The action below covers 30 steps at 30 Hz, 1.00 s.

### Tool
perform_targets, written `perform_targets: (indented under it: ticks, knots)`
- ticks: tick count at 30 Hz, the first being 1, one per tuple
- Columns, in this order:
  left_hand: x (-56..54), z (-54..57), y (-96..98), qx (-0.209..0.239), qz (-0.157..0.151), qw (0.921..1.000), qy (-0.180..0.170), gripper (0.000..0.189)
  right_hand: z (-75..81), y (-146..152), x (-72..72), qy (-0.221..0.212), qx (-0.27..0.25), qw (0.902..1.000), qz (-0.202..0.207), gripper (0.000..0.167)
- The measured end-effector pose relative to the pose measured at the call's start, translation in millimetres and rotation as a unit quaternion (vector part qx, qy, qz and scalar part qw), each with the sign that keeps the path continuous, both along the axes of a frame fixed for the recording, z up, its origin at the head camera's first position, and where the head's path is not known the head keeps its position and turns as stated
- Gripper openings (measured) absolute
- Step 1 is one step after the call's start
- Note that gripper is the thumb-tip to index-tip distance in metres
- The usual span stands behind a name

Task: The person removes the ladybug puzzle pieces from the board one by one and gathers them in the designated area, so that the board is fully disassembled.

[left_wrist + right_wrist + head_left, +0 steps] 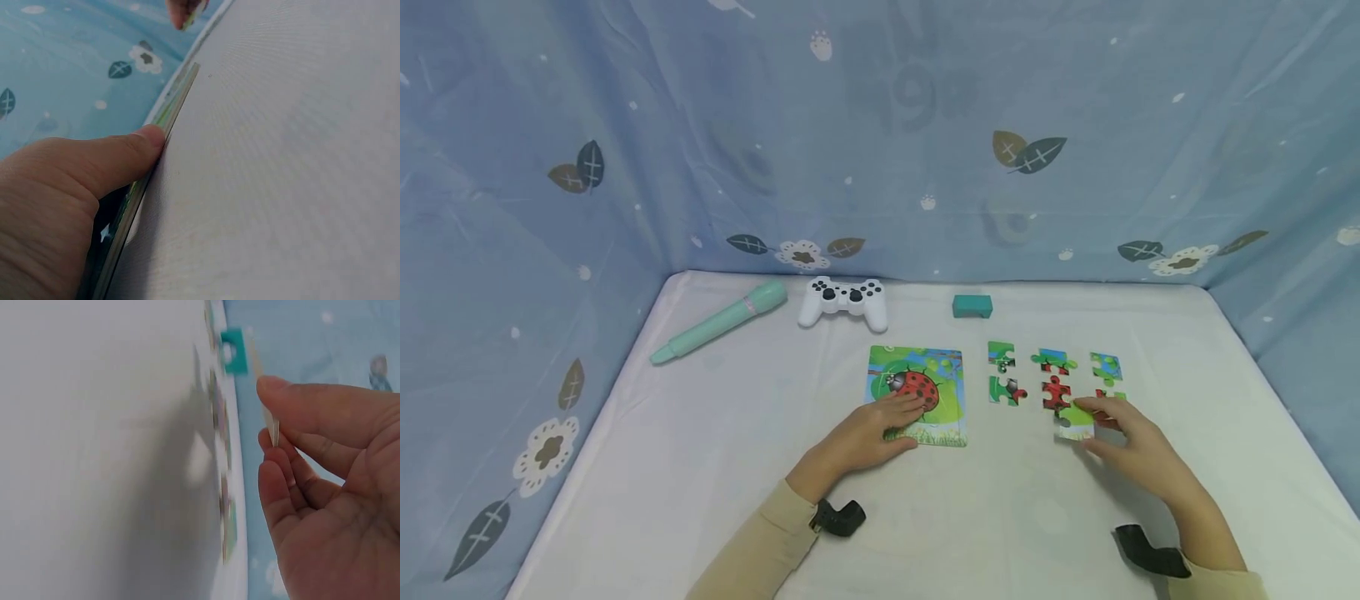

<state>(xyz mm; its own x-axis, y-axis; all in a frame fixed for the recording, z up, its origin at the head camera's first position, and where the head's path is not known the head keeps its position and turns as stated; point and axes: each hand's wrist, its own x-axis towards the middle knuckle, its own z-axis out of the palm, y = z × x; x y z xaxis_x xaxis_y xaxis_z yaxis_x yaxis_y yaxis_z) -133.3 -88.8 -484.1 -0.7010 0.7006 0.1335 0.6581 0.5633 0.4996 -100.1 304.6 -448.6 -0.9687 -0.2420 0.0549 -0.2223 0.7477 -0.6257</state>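
My left hand (867, 435) rests on the lower left of a square ladybug puzzle board (951, 398), its fingers extended over the picture. In the left wrist view the thumb lies along the edge of the board (182, 94). With thumb and fingers my right hand (1142, 450) pinches a green-and-white puzzle piece (1077, 425). This piece (257, 361) is held clear of the cloth in the right wrist view. Beneath and beyond that hand lie several loose pieces, among them a red one (1056, 395) and a blue-green one (1106, 367); the hand partly covers others.
At the back of the white-covered table (760, 400) lie a mint-green microphone-shaped stick (718, 323), a white game controller (844, 303) and a teal block (972, 306). Two more loose pieces, an upper one (1001, 353) and a lower one (1004, 390), sit right of the board. Blue patterned curtains (880, 150) surround the table.
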Motion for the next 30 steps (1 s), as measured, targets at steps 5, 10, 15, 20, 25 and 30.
perform_targets:
  ticks: [5, 10, 15, 20, 25, 30]
  knots:
    - [0.6, 2.0, 0.0, 0.006, 0.001, 1.0000, -0.005, 0.051, -8.5, 30.3, 11.8, 0.008, -0.029, 0.9994, -0.018, 0.054]
    - [0.6, 2.1, -0.1, 0.007, 0.005, 0.9999, -0.008, 0.051, -18.8, 53.3, 19.6, 0.010, -0.060, 0.9980, -0.019, 0.053]
    - [-0.3, 0.4, 0.0, 0.010, 0.006, 0.9999, -0.010, 0.051, -28.0, 61.5, 21.0, 0.003, -0.071, 0.9974, -0.013, 0.052]
    - [-0.2, -0.9, 0.1, 0.009, 0.009, 0.9998, -0.012, 0.051, -31.9, 59.4, 19.9, 0.017, -0.069, 0.9975, -0.005, 0.051]
    - [-1.4, -2.2, -0.1, 0.011, 0.007, 0.9999, 0.000, 0.051, -32.5, 56.5, 20.1, 0.018, -0.051, 0.9985, -0.007, 0.048]
    - [-1.4, -3.0, -0.5, 0.012, 0.008, 0.9999, 0.005, 0.050, -32.9, 56.9, 19.4, 0.006, -0.034, 0.9993, -0.013, 0.047]
